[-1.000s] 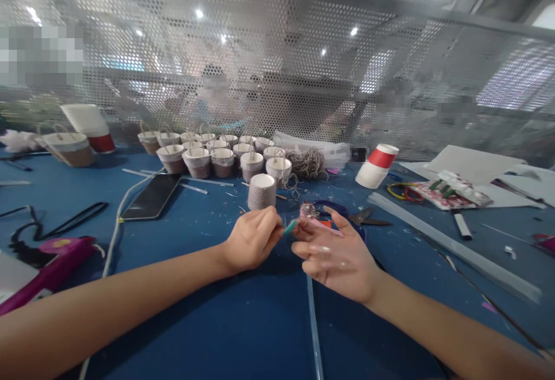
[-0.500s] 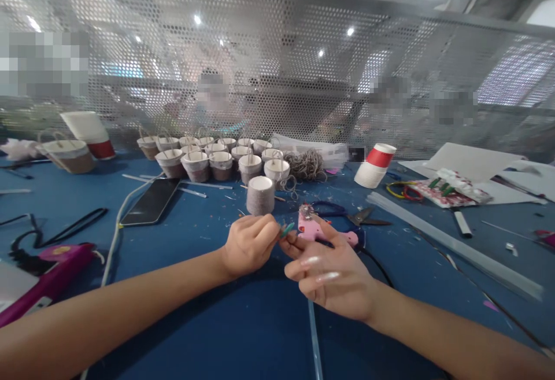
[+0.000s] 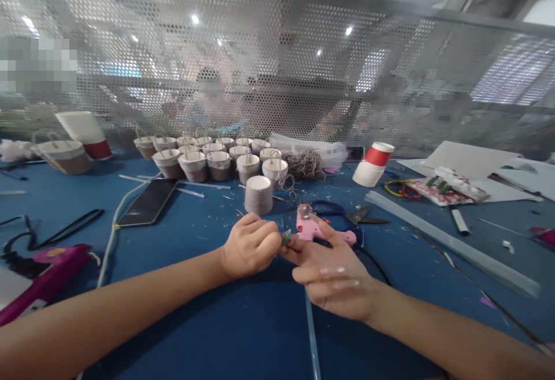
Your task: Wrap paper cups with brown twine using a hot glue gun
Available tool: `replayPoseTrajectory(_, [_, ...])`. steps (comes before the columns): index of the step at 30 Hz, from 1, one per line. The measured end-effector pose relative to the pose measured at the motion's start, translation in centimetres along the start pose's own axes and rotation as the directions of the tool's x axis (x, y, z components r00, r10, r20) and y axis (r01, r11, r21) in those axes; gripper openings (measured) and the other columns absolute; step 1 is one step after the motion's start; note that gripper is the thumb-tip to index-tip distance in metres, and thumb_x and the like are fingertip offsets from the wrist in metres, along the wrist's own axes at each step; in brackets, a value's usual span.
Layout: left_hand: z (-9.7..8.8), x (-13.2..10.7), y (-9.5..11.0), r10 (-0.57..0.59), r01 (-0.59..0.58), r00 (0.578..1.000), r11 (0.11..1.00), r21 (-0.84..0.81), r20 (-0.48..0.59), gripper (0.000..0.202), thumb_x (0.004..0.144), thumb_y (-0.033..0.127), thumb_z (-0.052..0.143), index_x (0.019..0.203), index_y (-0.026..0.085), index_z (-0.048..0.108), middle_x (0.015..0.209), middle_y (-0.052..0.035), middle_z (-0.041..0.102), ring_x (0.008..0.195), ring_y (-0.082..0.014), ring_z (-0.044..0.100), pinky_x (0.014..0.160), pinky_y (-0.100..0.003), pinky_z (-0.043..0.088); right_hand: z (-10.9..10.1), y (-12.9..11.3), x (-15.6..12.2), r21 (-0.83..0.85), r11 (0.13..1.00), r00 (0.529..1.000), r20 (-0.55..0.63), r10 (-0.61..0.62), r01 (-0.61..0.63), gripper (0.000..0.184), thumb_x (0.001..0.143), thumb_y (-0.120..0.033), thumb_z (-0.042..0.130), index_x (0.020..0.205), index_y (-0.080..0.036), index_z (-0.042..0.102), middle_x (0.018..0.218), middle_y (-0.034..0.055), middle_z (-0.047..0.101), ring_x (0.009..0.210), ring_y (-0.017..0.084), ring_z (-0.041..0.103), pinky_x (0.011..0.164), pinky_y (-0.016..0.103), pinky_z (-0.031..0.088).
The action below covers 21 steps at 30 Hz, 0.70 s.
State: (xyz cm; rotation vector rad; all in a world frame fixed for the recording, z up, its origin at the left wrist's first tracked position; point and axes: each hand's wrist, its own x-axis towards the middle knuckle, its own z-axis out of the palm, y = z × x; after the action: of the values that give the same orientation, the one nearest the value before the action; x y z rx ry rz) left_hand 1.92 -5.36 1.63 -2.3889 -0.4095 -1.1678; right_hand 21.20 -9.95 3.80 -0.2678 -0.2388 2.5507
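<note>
My left hand (image 3: 252, 247) is closed in a pinch at the middle of the table. A small green piece (image 3: 287, 236), too small to name, sticks out at its fingertips. Meeting it from the right, my right hand (image 3: 336, 279) pinches at the same spot, its other fingers loosely bent and blurred. A pink glue gun (image 3: 309, 227) lies just behind my right hand. Beyond my left hand stands a small cup wrapped in grey twine (image 3: 258, 196).
Several small basket-like cups (image 3: 193, 166) stand in rows at the back, beside a twine bundle (image 3: 304, 164). Scissors (image 3: 362, 216), clear glue sticks (image 3: 451, 244) and stacked paper cups (image 3: 373, 164) lie right. Leftward are a phone (image 3: 148, 202) and a magenta tool (image 3: 47, 276).
The green piece has turned more upright between the fingertips. My right hand's outer fingers have shifted slightly right and down. The whole view has moved a little.
</note>
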Motion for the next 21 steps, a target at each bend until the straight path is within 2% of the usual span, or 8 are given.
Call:
replayPoseTrajectory(4, [-0.1, 0.2, 0.0, 0.046, -0.046, 0.999, 0.998, 0.046, -0.007, 0.023, 0.085, 0.010, 0.040, 0.065, 0.021, 0.040, 0.057, 0.0012, 0.050, 0.050, -0.0126, 0.042, 0.054, -0.030, 0.030, 0.3, -0.3, -0.2, -0.024, 0.999, 0.999, 0.038, -0.034, 0.035, 0.042, 0.094, -0.052, 0.042, 0.102, -0.012, 0.052, 0.094, 0.0067, 0.065, 0.041, 0.002, 0.024, 0.025, 0.012, 0.019])
replayPoseTrajectory(6, [-0.2, 0.3, 0.0, 0.020, -0.020, 1.000, 0.999, 0.033, -0.019, 0.022, 0.085, 0.008, 0.040, 0.068, 0.021, 0.040, 0.057, 0.0012, 0.050, 0.050, -0.0130, 0.042, 0.054, -0.030, 0.031, 0.6, -0.7, -0.3, -0.047, 0.997, 0.995, 0.077, -0.065, 0.069, 0.042, 0.093, -0.054, 0.041, 0.098, -0.013, 0.051, 0.089, 0.0035, 0.063, 0.039, 0.001, 0.024, 0.025, 0.012, 0.019])
replayPoseTrajectory(9, [0.0, 0.4, -0.1, -0.141, 0.141, 0.989, 0.990, 0.001, -0.039, 0.020, 0.086, 0.007, 0.038, 0.073, 0.021, 0.040, 0.059, 0.0012, 0.050, 0.051, -0.0131, 0.040, 0.054, -0.028, 0.032, 0.8, -1.5, -0.5, -0.085, 0.979, 0.975, 0.143, -0.170, 0.184, 0.035, 0.092, -0.049, 0.043, 0.080, -0.017, 0.046, 0.070, -0.0041, 0.050, 0.039, 0.001, 0.029, 0.030, 0.011, 0.026])
replayPoseTrajectory(11, [0.2, 0.2, -0.4, -0.296, 0.294, 0.954, 0.955, -0.037, -0.047, 0.019, 0.088, 0.008, 0.038, 0.076, 0.021, 0.041, 0.062, 0.0015, 0.050, 0.053, -0.0128, 0.042, 0.054, -0.026, 0.034, 0.6, -2.2, -0.6, -0.102, 0.960, 0.955, 0.171, -0.242, 0.262, 0.036, 0.091, -0.042, 0.047, 0.066, -0.019, 0.035, 0.059, -0.0071, 0.037, 0.040, 0.001, 0.033, 0.035, 0.011, 0.030])
replayPoseTrajectory(13, [0.5, -0.3, -1.0, -0.458, 0.453, 0.888, 0.886, -0.099, -0.041, 0.016, 0.089, 0.010, 0.038, 0.078, 0.021, 0.041, 0.063, 0.0023, 0.049, 0.055, -0.0123, 0.044, 0.055, -0.025, 0.036, 0.4, -2.8, -0.7, -0.114, 0.942, 0.937, 0.191, -0.291, 0.316, 0.041, 0.090, -0.035, 0.049, 0.060, -0.020, 0.026, 0.053, -0.0078, 0.027, 0.042, 0.003, 0.035, 0.039, 0.012, 0.032])
replayPoseTrajectory(15, [0.8, -1.0, -1.9, -0.604, 0.591, 0.796, 0.791, -0.156, -0.048, 0.014, 0.089, 0.011, 0.038, 0.081, 0.022, 0.041, 0.062, 0.0037, 0.047, 0.053, -0.0115, 0.045, 0.056, -0.024, 0.036, 0.2, -3.3, -0.8, -0.137, 0.924, 0.923, 0.206, -0.326, 0.357, 0.043, 0.089, -0.032, 0.050, 0.058, -0.020, 0.023, 0.051, -0.0076, 0.025, 0.042, 0.003, 0.034, 0.039, 0.013, 0.031])
replayPoseTrajectory(18, [0.9, -2.0, -4.1, -0.751, 0.722, 0.647, 0.659, -0.211, -0.132, 0.011, 0.088, 0.012, 0.039, 0.083, 0.022, 0.041, 0.060, 0.0045, 0.047, 0.053, -0.0114, 0.045, 0.056, -0.024, 0.035, 0.0, -3.7, -0.8, -0.225, 0.899, 0.919, 0.214, -0.332, 0.377, 0.039, 0.088, -0.032, 0.051, 0.059, -0.019, 0.028, 0.051, -0.0079, 0.028, 0.040, 0.003, 0.029, 0.040, 0.013, 0.030])
replayPoseTrajectory(21, [0.9, -2.4, -6.3, -0.858, 0.830, 0.478, 0.511, -0.222, -0.188, 0.009, 0.088, 0.017, 0.044, 0.081, 0.022, 0.043, 0.058, 0.0048, 0.047, 0.053, -0.0117, 0.045, 0.056, -0.024, 0.032, -0.1, -3.7, -0.6, -0.344, 0.870, 0.930, 0.230, -0.288, 0.354, 0.033, 0.087, -0.035, 0.051, 0.061, -0.017, 0.039, 0.053, -0.0072, 0.034, 0.040, 0.003, 0.025, 0.038, 0.014, 0.025])
